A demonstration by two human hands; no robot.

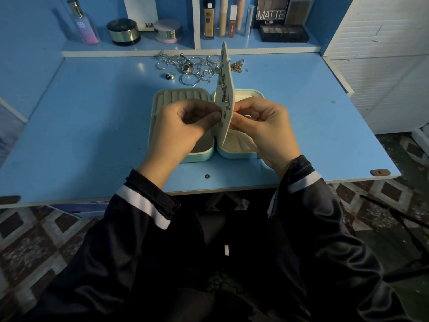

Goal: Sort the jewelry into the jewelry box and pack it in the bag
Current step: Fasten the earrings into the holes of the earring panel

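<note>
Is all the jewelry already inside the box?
No, a pile of rings and chains lies loose on the table behind the open jewelry box.

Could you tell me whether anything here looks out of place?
Only the jewelry lying in a tangled heap on the desk behind the open jewelry box; nothing looks spilled or damaged.

Home vanity corner, blue desk (92,135), shelf of cosmetics (209,19), patterned floor tiles (34,233)
</note>
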